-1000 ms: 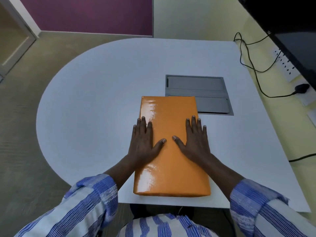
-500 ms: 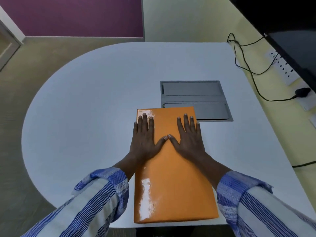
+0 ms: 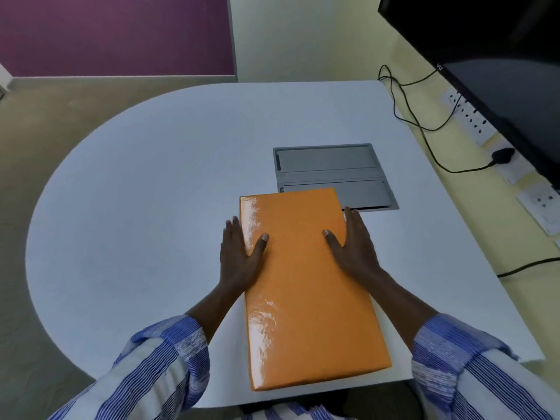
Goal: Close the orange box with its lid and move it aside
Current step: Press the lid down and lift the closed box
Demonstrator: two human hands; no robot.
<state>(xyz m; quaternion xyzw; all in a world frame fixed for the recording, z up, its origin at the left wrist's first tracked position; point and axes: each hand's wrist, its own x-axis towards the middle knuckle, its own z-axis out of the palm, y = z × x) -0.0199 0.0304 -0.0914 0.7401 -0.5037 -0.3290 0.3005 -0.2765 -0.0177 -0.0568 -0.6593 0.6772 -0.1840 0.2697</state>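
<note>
Where it lies closed, the long orange box (image 3: 306, 286) gleams glossy

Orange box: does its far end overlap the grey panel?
Yes, the far end of the orange box covers the near-left corner of the grey panel.

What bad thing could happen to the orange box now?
The near end of the orange box lies close to the front edge of the table, so pulling it closer might tip it off. The left hand and right hand only flank its glossy sides, thumbs on top, so it might slip if lifted. Its far corner overlaps the grey panel and could catch there.
</note>
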